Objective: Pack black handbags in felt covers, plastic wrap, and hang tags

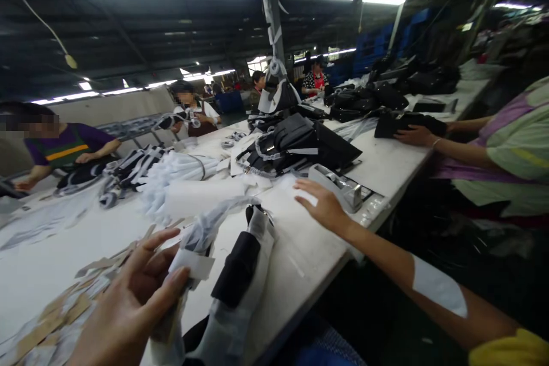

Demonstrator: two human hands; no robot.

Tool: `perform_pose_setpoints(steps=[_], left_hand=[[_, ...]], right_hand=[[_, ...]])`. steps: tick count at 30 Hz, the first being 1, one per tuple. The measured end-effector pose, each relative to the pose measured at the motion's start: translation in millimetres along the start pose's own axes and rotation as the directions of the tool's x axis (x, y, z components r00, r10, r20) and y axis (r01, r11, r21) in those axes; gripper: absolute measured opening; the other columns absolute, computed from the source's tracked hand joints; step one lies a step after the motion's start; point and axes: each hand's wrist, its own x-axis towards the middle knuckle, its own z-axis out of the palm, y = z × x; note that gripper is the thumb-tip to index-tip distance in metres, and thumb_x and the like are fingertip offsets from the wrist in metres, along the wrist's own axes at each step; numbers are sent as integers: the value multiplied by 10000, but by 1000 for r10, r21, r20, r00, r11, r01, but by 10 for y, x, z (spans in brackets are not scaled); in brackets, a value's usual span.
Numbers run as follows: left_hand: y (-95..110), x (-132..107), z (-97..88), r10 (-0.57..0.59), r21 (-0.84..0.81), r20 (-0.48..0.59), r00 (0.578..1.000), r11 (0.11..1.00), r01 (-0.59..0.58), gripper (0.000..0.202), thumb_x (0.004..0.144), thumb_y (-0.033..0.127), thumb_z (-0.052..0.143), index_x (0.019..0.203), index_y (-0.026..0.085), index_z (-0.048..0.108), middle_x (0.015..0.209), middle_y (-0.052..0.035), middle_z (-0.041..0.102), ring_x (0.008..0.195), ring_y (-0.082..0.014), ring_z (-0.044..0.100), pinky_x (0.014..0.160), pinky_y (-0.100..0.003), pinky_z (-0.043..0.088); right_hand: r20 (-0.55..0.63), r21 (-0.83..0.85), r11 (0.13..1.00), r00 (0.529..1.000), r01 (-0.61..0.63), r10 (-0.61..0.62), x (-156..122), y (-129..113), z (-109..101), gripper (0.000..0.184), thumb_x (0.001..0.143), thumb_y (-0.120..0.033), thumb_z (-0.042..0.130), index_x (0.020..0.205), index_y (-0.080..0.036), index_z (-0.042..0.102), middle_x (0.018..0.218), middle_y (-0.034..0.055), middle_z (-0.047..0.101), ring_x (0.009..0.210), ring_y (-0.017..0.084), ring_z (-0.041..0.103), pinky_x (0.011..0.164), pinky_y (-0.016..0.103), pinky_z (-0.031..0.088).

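My left hand (128, 303) is at the lower left, its fingers and thumb closed on a white paper tag (193, 266) attached to crumpled white wrapping (214, 220). A black folded item partly sleeved in white plastic (238, 274) lies just right of it on the white table (55, 257). My right hand (321, 203) reaches out flat over the table, fingers spread, resting on a thin white sheet beside a grey tape dispenser (338, 183). A white patch sits on that forearm.
Brown and white paper scraps (55, 314) litter the near left. White rolled bundles (180, 174) and piles of black bags (300, 146) fill the middle. Several other people work along both table sides; a person's hand (414, 136) at right rests on a black item. The table edge runs diagonally at right.
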Motion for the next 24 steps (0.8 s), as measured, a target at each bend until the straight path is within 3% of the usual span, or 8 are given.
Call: perform_pose_setpoints(steps=[1,4,6,9,12,17,20,24], left_hand=[[-12,7,3,-2,-11,-7,1000,1000,2,821,477,563,891,1192,298,584,969,-30,769,874,-270,700,723,-300,594],[-51,21,21,-14,-48,-37,999,999,12,830,463,587,881,1196,322,598,990,-33,768,939,-290,694,709,-297,596],[-84,37,22,-29,-61,-43,999,998,26,830,455,597,879,1193,337,602,1024,-29,764,983,-295,686,712,-291,595],[-144,84,-10,-34,-43,-73,997,999,31,815,442,617,873,1166,340,622,1054,-24,759,1061,-304,659,710,-271,593],[-207,135,-59,-49,-26,-116,992,999,47,812,417,635,875,1134,331,642,1085,-20,751,1132,-308,626,709,-245,589],[-256,147,-112,-71,-41,-138,988,997,66,825,400,647,874,1130,342,641,1128,1,740,1144,-282,628,723,-209,580],[-244,134,-115,-64,-34,-104,993,998,61,818,414,651,868,1134,333,644,1132,-7,739,1232,-295,573,726,-208,582],[-241,147,-119,-59,-48,-114,992,997,54,848,396,645,872,1145,314,648,1152,-27,733,1265,-314,547,746,-229,588]], right_hand=[[-68,-134,981,989,-140,132,59,274,-195,233,832,-299,675,1041,-213,734,1330,74,625,1273,232,529,1138,368,342],[-191,-215,912,931,-349,311,180,951,-712,232,812,-311,661,937,-137,749,1388,173,560,1375,325,402,1174,441,247],[-189,-217,863,887,-457,422,204,1239,-931,217,779,-360,685,756,-153,748,1246,173,660,1309,359,472,1131,447,307],[-123,-162,800,816,-578,565,203,1473,-1046,293,767,-427,682,650,-165,737,984,131,756,1083,323,630,974,380,449],[-68,-77,762,766,-643,640,225,1576,-1034,296,756,-434,692,698,-153,763,889,105,766,972,273,663,880,325,476],[-53,58,710,708,-702,704,314,1594,-1016,285,618,-395,807,689,-123,763,775,112,750,886,283,669,818,373,500],[-86,167,711,708,-683,701,334,1520,-1033,239,574,-319,835,690,-127,756,831,115,761,909,275,678,819,355,520],[-140,317,728,729,-608,670,240,1366,-1154,166,669,-280,795,783,-163,763,1022,89,761,1009,219,678,900,280,520]])
